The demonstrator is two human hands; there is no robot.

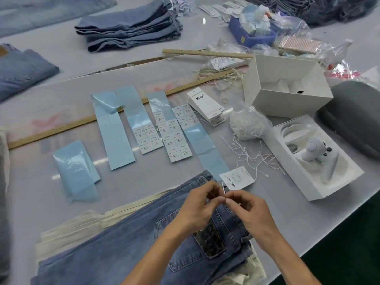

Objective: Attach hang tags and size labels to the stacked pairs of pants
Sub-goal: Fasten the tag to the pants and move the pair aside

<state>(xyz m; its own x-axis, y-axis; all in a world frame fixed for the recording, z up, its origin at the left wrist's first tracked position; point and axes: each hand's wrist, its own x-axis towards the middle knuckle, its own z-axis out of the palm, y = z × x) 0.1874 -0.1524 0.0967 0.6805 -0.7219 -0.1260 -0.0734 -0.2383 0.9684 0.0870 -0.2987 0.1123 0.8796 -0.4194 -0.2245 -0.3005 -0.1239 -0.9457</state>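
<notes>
A pair of blue jeans (123,247) lies on top of cream pants (78,225) at the near table edge. Over its waistband, my left hand (197,208) and my right hand (246,210) meet fingertip to fingertip, each pinching the thin white string (223,187) of a white hang tag (236,178). The tag lies flat just beyond the waistband. Sheets of white size labels (176,136) on blue backing lie mid-table. A stack of hang tags (205,105) sits behind them, with loose white strings (250,155) nearby.
Empty blue backing strips (115,128) lie to the left. A wooden ruler (82,122) crosses the table. An open white box (287,87), a tray with a white controller (314,157), a bag of strings (246,122) and a grey case (353,120) stand right. Folded jeans (129,27) are stacked behind.
</notes>
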